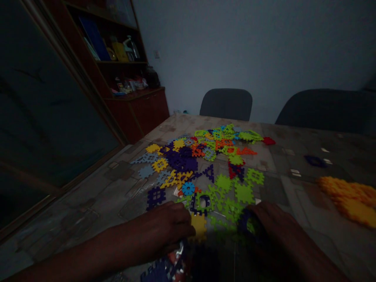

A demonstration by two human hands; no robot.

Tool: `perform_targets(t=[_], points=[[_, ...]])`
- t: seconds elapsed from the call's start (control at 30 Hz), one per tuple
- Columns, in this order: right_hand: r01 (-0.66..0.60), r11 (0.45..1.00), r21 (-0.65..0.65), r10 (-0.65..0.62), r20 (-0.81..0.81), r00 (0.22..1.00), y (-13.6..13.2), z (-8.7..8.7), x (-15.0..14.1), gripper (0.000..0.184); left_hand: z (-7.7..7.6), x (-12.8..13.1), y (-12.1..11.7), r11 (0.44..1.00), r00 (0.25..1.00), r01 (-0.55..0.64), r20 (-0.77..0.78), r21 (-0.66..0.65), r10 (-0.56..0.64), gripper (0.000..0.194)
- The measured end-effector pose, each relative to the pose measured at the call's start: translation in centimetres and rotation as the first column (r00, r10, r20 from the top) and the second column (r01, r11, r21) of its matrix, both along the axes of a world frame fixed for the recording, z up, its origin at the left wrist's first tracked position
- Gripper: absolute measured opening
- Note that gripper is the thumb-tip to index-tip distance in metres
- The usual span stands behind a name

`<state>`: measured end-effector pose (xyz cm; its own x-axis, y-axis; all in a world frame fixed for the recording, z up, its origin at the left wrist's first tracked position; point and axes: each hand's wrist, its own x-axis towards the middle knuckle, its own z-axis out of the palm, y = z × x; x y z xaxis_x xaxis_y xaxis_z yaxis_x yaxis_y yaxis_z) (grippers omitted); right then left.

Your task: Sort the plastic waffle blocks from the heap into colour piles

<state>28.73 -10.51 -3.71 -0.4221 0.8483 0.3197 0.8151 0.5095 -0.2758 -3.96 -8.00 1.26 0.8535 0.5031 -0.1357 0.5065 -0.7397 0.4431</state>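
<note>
My left hand [172, 223] is low in the middle of the head view, its fingers curled down beside a yellow square toothed piece [199, 226]. What those fingers hold, if anything, is hidden. Under that hand lie a shiny clear plastic bag [179, 254] and dark purple pieces [155, 272]. My right hand [277, 223] has its fingers closed at the rim of a dark purple piece with a round opening [243, 222]; green shows through the opening. Between both hands are flat green toothed pieces [232, 209] and a purple frame piece [194, 203].
A wide spread of interlocking plastic pieces [180, 160] covers the table's middle. Orange-yellow pieces [349, 196] are heaped at the right, near a lone purple frame [315, 161]. Two grey chairs [226, 103] stand behind the patterned table [96, 199]. A wooden cabinet [141, 111] is at the back left.
</note>
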Motion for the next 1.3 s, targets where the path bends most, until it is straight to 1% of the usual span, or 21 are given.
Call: perform_targets(t=[0.07,0.17,0.27,0.33,0.37,0.43,0.47,0.53,0.57,0.63,0.7,0.77,0.83,0.93,1.0,1.07,1.17,1.23,1.3], points=[[0.006,1.000,-0.010,-0.006,0.002,1.000,0.1,0.1,-0.2,0.055,-0.5,-0.1,0.0,1.000,1.000,0.007,0.009,-0.013,-0.007,0.017],[0.009,1.000,-0.026,-0.009,-0.013,1.000,0.3,0.5,-0.2,0.057,-0.1,0.0,0.0,0.998,0.998,-0.009,0.056,-0.065,0.013,0.015],[-0.002,0.998,-0.067,0.000,-0.029,1.000,0.5,1.0,-0.1,0.059,0.8,0.9,0.4,0.993,0.978,-0.043,0.199,-0.109,0.064,0.013],[0.005,0.997,-0.082,-0.008,-0.031,0.999,0.7,1.1,0.1,0.057,0.9,2.1,0.9,0.995,0.940,-0.053,0.332,-0.089,0.080,0.011],[0.015,0.996,-0.085,-0.018,-0.030,0.999,0.7,1.2,0.2,0.057,0.6,2.8,1.2,0.996,0.919,-0.051,0.388,-0.071,0.074,0.011],[0.031,0.995,-0.091,-0.034,-0.027,0.999,0.9,1.1,0.5,0.056,-0.3,4.4,1.8,1.000,0.890,-0.018,0.456,-0.021,0.026,0.010],[0.033,0.995,-0.097,-0.036,-0.025,0.999,1.0,1.1,0.7,0.055,-0.8,5.2,2.1,1.000,0.890,0.007,0.456,0.020,-0.015,0.011],[0.022,0.993,-0.112,-0.025,-0.029,0.999,1.1,1.0,1.0,0.055,-1.6,6.4,2.5,0.992,0.913,0.070,0.394,0.109,-0.107,0.013],[0.018,0.993,-0.117,-0.022,-0.035,0.999,1.1,1.1,1.0,0.055,-1.8,6.7,2.6,0.984,0.925,0.097,0.351,0.148,-0.144,0.015],[0.022,0.992,-0.125,-0.028,-0.049,0.998,0.9,1.4,0.8,0.052,-1.6,6.7,2.7,0.974,0.943,0.144,0.275,0.177,-0.189,0.016],[0.034,0.989,-0.145,-0.044,-0.071,0.996,0.5,1.9,0.2,0.046,-0.9,5.9,2.8,0.979,0.945,0.151,0.272,0.138,-0.184,0.019],[0.041,0.984,-0.172,-0.059,-0.101,0.993,0.1,2.2,-0.7,0.042,-0.3,4.9,3.1,0.992,0.932,0.095,0.341,0.084,-0.118,0.024],[0.015,0.981,-0.194,-0.042,-0.134,0.990,-0.4,2.3,-1.8,0.041,-0.1,3.9,3.4,0.999,0.900,0.003,0.435,0.041,-0.020,0.024],[-0.070,0.981,-0.181,0.040,-0.165,0.985,-0.9,1.5,-3.3,0.040,-0.9,3.3,3.8,0.996,0.854,-0.080,0.518,0.035,0.050,0.022],[-0.119,0.984,-0.132,0.096,-0.167,0.981,-1.1,0.6,-3.9,0.043,-1.6,3.3,3.9,0.995,0.836,-0.090,0.547,0.049,0.048,0.021],[-0.157,0.984,-0.082,0.143,-0.151,0.978,-1.1,-0.4,-4.4,0.050,-2.1,3.4,3.9,0.995,0.828,-0.081,0.560,0.060,0.034,0.022],[-0.159,0.986,-0.045,0.151,-0.142,0.978,-1.2,-1.7,-4.8,0.054,-2.3,3.4,3.8,0.996,0.824,-0.077,0.566,0.054,0.033,0.023],[-0.133,0.991,-0.020,0.129,-0.160,0.979,-1.2,-2.3,-4.9,0.051,-2.3,3.3,3.9,0.996,0.823,-0.085,0.567,0.040,0.047,0.022],[-0.116,0.993,0.037,0.121,-0.181,0.976,-1.2,-2.7,-5.1,0.049,-2.4,3.2,3.9,0.995,0.823,-0.087,0.566,0.039,0.050,0.021]])
